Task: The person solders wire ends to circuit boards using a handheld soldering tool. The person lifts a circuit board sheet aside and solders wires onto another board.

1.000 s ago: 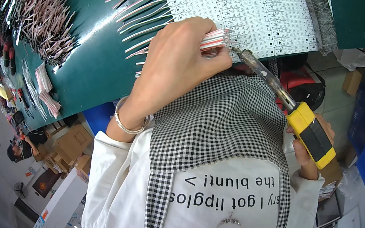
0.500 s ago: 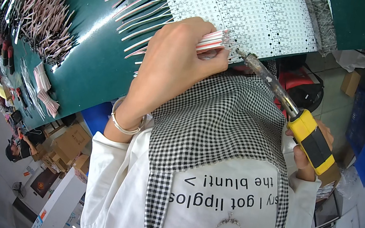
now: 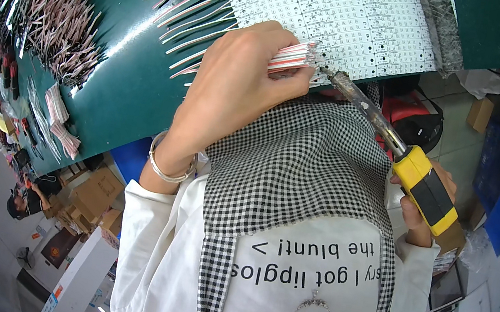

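A bundle of thin white and red wires [image 3: 290,59] sticks out between the thumb and fingers of my left hand [image 3: 238,74], which is closed on it. The bundle's ends lie at the left part of a white panel of small circuit boards [image 3: 354,21]. My right hand [image 3: 418,209] grips a yellow and black soldering iron [image 3: 426,190]. The iron's dark tip [image 3: 324,70] is just right of the wire ends, at the panel's near edge; whether it touches a board I cannot tell. Several wires [image 3: 195,33] fan out leftward from the panel's left edge.
On the green table [image 3: 117,112], a large heap of cut wires [image 3: 60,16] lies at the left, with a tied wire bundle [image 3: 60,116] nearer me. A grey strip [image 3: 443,29] runs along the panel's right side. A black and red bag [image 3: 420,122] is below the table edge.
The soldering iron has shifted slightly left, its tip coming a little closer to the wire ends. My left hand has moved slightly left and up with the wire bundle.
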Motion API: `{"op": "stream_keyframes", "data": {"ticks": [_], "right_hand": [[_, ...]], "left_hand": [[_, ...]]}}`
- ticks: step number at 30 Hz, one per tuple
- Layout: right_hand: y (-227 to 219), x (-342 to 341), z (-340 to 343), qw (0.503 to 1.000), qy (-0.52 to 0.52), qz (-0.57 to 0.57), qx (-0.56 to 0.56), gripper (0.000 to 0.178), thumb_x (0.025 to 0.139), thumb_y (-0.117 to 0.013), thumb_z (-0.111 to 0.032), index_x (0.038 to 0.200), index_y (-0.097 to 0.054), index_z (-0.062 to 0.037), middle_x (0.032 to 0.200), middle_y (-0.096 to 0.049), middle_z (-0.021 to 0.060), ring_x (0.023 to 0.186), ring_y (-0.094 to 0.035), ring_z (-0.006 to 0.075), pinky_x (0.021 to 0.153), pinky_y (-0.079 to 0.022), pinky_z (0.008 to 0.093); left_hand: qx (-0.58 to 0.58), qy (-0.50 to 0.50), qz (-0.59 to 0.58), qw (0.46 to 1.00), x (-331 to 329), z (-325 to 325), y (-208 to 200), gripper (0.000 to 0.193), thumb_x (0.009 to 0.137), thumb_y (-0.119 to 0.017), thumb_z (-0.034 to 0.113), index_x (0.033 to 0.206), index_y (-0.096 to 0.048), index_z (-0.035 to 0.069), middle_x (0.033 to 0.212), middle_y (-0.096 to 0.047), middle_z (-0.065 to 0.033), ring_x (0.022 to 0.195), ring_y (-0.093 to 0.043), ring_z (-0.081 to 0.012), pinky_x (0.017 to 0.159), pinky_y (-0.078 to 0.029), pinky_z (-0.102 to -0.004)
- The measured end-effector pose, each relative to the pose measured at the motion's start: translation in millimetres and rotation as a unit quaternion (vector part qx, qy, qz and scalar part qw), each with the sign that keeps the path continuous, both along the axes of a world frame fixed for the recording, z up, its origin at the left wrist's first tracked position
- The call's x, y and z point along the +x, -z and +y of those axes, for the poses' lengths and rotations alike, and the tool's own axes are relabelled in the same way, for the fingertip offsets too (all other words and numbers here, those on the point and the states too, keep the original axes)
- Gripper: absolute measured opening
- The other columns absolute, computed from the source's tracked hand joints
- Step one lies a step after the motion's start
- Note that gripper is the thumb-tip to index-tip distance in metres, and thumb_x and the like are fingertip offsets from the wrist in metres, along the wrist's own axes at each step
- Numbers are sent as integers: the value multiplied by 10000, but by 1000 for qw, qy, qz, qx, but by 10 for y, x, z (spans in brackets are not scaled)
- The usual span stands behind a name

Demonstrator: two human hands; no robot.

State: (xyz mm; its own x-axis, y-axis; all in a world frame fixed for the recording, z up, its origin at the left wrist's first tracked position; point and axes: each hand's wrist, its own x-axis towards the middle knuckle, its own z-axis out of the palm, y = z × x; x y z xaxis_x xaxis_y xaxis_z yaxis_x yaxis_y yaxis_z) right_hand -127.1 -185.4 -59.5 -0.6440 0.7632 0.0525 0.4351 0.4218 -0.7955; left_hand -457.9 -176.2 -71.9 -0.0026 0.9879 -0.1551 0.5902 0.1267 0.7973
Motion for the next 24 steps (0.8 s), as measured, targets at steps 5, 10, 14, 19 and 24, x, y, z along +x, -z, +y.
{"op": "stream_keyframes", "data": {"ticks": [5,10,14,19,24], "right_hand": [[-28,-34,-33,1000,17,-8,-16,479,668,-782,-320,931,-649,57,853,-687,171,718,-694,304,655,-548,347],[-24,-14,-35,999,18,-27,-13,488,670,-788,-338,936,-653,49,857,-690,162,723,-695,295,667,-545,347],[-29,-46,-18,999,16,-20,-23,487,679,-784,-336,948,-651,48,859,-691,157,719,-693,298,655,-539,346],[-35,-19,-33,999,18,-27,-30,493,696,-779,-340,974,-644,44,865,-692,152,722,-692,296,664,-535,349],[-53,-30,-35,999,16,-29,0,473,694,-774,-326,971,-644,35,877,-692,150,721,-691,292,668,-536,350]], "left_hand": [[-24,47,-7,999,-78,23,6,271,776,-744,201,735,-585,-15,588,-490,-61,523,-399,-126,504,-336,-303],[-20,61,-6,998,-97,39,10,276,779,-747,212,742,-592,-13,579,-482,-58,514,-397,-132,499,-337,-305],[-14,61,-3,998,-90,37,29,276,782,-745,220,746,-598,-12,574,-486,-63,510,-401,-134,498,-340,-305],[-23,63,2,998,-85,52,7,277,784,-746,225,754,-603,-11,589,-497,-64,523,-408,-133,507,-344,-306],[-29,72,-6,997,-93,61,18,269,793,-748,210,761,-602,-14,611,-498,-62,543,-408,-132,515,-340,-308]]}}
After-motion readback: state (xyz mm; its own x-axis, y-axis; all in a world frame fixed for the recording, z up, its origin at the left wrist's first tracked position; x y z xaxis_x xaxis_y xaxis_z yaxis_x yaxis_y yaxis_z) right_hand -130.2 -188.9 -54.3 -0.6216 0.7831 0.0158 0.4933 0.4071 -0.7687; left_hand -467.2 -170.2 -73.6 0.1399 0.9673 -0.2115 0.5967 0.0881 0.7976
